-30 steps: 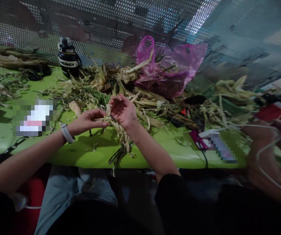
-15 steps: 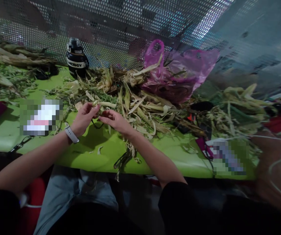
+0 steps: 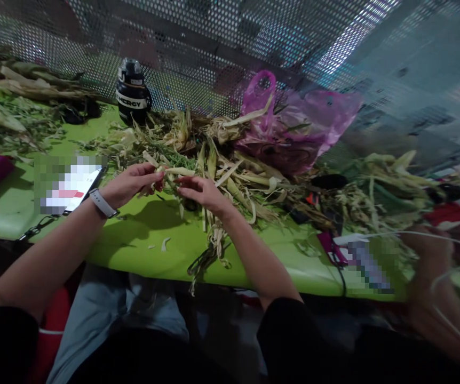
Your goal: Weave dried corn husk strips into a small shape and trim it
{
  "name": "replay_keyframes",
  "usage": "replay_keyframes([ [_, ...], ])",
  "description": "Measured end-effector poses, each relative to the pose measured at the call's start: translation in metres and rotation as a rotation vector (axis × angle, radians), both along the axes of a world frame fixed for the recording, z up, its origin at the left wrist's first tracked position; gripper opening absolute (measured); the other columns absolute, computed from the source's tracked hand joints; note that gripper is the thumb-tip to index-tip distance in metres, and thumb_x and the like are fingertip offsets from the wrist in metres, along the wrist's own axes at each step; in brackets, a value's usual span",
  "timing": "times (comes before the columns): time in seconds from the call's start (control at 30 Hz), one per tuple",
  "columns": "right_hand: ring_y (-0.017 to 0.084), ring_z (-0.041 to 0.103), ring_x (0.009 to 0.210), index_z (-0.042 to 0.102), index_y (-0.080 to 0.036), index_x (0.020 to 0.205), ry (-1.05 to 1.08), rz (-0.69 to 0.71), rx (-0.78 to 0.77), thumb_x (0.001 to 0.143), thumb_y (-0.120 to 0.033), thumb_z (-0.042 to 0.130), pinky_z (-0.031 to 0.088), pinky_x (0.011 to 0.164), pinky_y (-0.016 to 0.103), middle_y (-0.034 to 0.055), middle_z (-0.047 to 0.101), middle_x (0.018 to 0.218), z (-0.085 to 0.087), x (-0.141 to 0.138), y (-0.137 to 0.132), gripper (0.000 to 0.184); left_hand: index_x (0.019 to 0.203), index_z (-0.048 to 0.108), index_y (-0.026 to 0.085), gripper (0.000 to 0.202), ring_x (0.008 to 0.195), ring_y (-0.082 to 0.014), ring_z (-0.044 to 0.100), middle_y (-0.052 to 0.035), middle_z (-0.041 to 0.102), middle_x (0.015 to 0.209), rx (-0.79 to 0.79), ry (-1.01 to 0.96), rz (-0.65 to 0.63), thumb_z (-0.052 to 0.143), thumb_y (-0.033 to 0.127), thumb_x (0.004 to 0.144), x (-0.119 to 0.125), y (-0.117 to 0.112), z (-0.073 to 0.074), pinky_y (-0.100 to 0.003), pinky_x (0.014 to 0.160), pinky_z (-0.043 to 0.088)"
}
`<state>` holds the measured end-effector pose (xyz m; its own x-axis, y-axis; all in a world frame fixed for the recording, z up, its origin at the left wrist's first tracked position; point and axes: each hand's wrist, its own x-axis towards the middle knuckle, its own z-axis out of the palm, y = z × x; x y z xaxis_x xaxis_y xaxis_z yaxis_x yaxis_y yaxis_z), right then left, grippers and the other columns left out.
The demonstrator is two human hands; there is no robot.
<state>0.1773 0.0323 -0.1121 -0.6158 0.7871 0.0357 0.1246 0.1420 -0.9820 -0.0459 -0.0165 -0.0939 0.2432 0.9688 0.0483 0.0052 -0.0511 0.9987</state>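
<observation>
Both of my hands work above a green table (image 3: 142,250), at the near edge of a heap of dried corn husks (image 3: 230,160). My left hand (image 3: 132,182), with a white watch on its wrist, pinches one end of a pale husk strip (image 3: 179,172). My right hand (image 3: 201,193) pinches the same strip from the right, fingers closed on it. A plaited length of husks (image 3: 213,246) runs down under my right wrist and hangs over the table's front edge.
A black bottle (image 3: 133,97) stands at the back by a perforated metal screen. A pink plastic bag (image 3: 294,125) lies behind the husks. A phone (image 3: 73,185) rests left of my hands. More husks lie far left and right, where another person's blurred hands (image 3: 438,256) work.
My hands moved from the plait up to the heap and took hold of a loose husk strip. The view has shifted left and slightly down.
</observation>
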Motion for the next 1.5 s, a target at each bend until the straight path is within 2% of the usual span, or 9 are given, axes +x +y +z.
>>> replay_keyframes([
  [0.13,0.012,0.056,0.069,0.066,-0.018,0.09,0.082,-0.143,-0.049,0.074,-0.056,0.066,0.046,0.069,0.026,0.0001,0.064,0.076,0.002,-0.01,-0.01,0.04,0.095,0.069,0.017,0.032,0.055,-0.008,0.046,-0.0017,0.06,0.073,0.015,0.039,-0.009,0.067,0.044,0.078,0.002,0.0,-0.003,-0.022,0.05,0.033],
  [0.27,0.009,0.05,0.063,0.067,-0.018,0.089,0.109,-0.151,-0.059,0.071,-0.055,0.068,0.043,0.064,0.024,-0.0013,0.062,0.075,-0.002,-0.014,-0.013,0.041,0.088,0.069,0.017,0.038,0.053,-0.0091,0.043,-0.0016,0.057,0.066,0.023,0.079,0.006,0.052,0.051,0.087,0.006,-0.001,-0.005,-0.023,0.05,0.032],
  [0.5,0.008,0.041,0.057,0.062,-0.016,0.075,-0.028,-0.128,-0.003,0.07,-0.053,0.071,0.032,0.053,0.022,-0.0037,0.052,0.063,-0.005,-0.01,-0.01,0.039,0.055,0.053,0.016,0.044,0.046,-0.0076,0.032,0.0037,0.038,0.049,0.18,0.381,-0.069,0.057,0.049,0.084,0.01,0.0,-0.013,-0.024,0.047,0.022],
  [0.7,0.007,0.037,0.056,0.055,-0.017,0.072,-0.055,-0.042,0.024,0.08,-0.06,0.059,0.029,0.053,0.021,-0.0046,0.046,0.063,-0.001,-0.009,-0.015,0.044,0.067,0.061,0.015,0.039,0.056,-0.0098,0.049,0.0,0.054,0.059,0.202,0.231,-0.015,0.057,0.049,0.084,0.009,0.001,-0.007,-0.023,0.056,0.038],
  [0.93,0.005,0.038,0.054,0.057,-0.017,0.077,0.042,0.011,-0.135,0.072,-0.051,0.073,0.029,0.051,0.02,-0.0059,0.048,0.064,0.0,-0.008,-0.017,0.039,0.082,0.072,0.016,0.038,0.061,-0.0121,0.057,-0.0042,0.066,0.071,-0.012,0.118,-0.048,0.061,0.053,0.081,0.006,0.002,-0.011,-0.024,0.058,0.044],
  [1.1,0.005,0.038,0.052,0.056,-0.019,0.077,0.196,-0.082,-0.202,0.063,-0.052,0.078,0.032,0.05,0.019,-0.0074,0.047,0.061,-0.003,-0.009,-0.011,0.042,0.087,0.074,0.014,0.045,0.058,-0.0117,0.058,-0.0063,0.065,0.067,-0.187,-0.132,0.147,0.065,0.057,0.077,-0.003,0.006,-0.005,-0.022,0.051,0.043],
  [1.27,0.005,0.044,0.055,0.054,-0.02,0.077,0.376,-0.178,-0.237,0.058,-0.048,0.083,0.039,0.055,0.019,-0.0076,0.05,0.064,-0.011,-0.011,-0.004,0.044,0.094,0.07,0.015,0.041,0.061,-0.0081,0.056,-0.003,0.064,0.072,-0.158,-0.391,0.268,0.067,0.053,0.078,-0.003,0.008,-0.005,-0.018,0.051,0.041],
  [1.37,0.005,0.044,0.054,0.054,-0.021,0.077,0.395,-0.19,-0.241,0.059,-0.049,0.082,0.037,0.052,0.018,-0.0079,0.05,0.063,-0.014,-0.015,-0.006,0.044,0.097,0.069,0.016,0.037,0.077,-0.0113,0.06,-0.004,0.067,0.087,0.004,-0.285,0.274,0.075,0.043,0.073,0.007,0.005,-0.011,-0.02,0.064,0.046],
  [1.5,0.004,0.045,0.054,0.054,-0.02,0.077,0.34,-0.154,-0.241,0.06,-0.049,0.081,0.039,0.052,0.017,-0.0078,0.052,0.065,-0.011,-0.019,-0.014,0.043,0.098,0.072,0.017,0.038,0.086,-0.0164,0.062,-0.0052,0.069,0.091,0.082,-0.099,0.116,0.081,0.034,0.066,0.016,0.001,-0.017,-0.028,0.078,0.048],
])
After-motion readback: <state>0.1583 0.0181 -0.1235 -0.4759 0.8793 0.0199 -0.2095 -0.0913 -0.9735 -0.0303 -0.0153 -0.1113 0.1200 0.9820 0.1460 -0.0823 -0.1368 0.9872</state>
